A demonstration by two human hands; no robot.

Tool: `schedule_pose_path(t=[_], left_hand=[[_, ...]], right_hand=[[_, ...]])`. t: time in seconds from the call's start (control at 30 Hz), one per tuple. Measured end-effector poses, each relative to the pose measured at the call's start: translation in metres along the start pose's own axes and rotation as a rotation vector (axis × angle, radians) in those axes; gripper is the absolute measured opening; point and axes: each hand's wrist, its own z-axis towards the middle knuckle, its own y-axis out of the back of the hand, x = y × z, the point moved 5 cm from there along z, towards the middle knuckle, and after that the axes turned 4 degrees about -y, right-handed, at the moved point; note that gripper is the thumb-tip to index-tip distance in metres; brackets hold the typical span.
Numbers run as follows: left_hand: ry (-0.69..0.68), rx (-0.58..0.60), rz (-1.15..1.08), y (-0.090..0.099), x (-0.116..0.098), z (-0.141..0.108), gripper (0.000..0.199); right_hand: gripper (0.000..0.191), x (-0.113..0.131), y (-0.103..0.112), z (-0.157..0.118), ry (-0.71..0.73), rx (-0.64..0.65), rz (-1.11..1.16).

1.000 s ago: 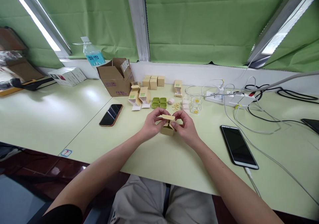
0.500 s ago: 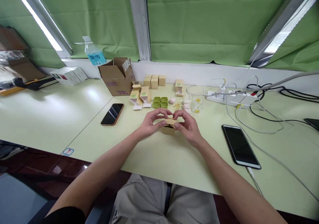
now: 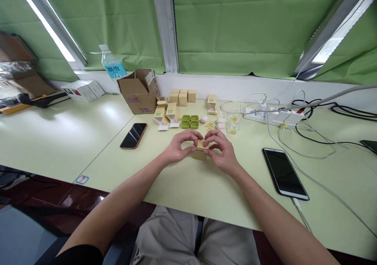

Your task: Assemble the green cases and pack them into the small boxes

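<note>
A small brown cardboard box (image 3: 199,155) stands on the table in front of me, its top flap lying almost flat with a thin dark gap along the near edge. My left hand (image 3: 183,145) grips its left side, thumb at the near corner and fingers curled over the top. On the other side my right hand (image 3: 220,149) holds the flap and right edge between thumb and fingers. Just beyond the hands are green square cups (image 3: 189,122), a pale pink piece (image 3: 204,119), small yellow pieces (image 3: 209,125) and clear plastic containers (image 3: 233,125).
Open small boxes (image 3: 166,113) with white flaps lie beside a large open carton (image 3: 140,94). Closed small boxes (image 3: 183,97) stand at the back, another open one (image 3: 212,103) to their right. Phones lie left (image 3: 133,135) and right (image 3: 285,173). Cables trail from a power strip (image 3: 273,115).
The box's flap has gone down from raised to nearly flat, and the dark opening has narrowed to a slit. Both hands stay on the box, fingers shifted onto its top.
</note>
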Motion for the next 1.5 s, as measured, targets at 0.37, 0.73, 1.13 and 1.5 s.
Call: schedule_pose_path(t=[0.37, 0.73, 1.13, 1.5], left_hand=[[-0.042, 0.039, 0.074, 0.001, -0.009, 0.003, 0.020], [-0.099, -0.022, 0.202, 0.002, -0.014, 0.004, 0.032], [0.185, 0.186, 0.379, 0.006, 0.002, 0.007, 0.072], [0.182, -0.020, 0.533, 0.051, 0.007, 0.088, 0.052]], right_hand=[[0.024, 0.004, 0.005, 0.000, 0.069, -0.006, 0.009], [0.039, 0.010, 0.006, 0.000, 0.127, -0.037, -0.128], [0.051, -0.026, 0.036, 0.007, -0.249, -0.399, -0.001], [0.055, -0.018, 0.029, 0.002, -0.247, -0.442, -0.034]])
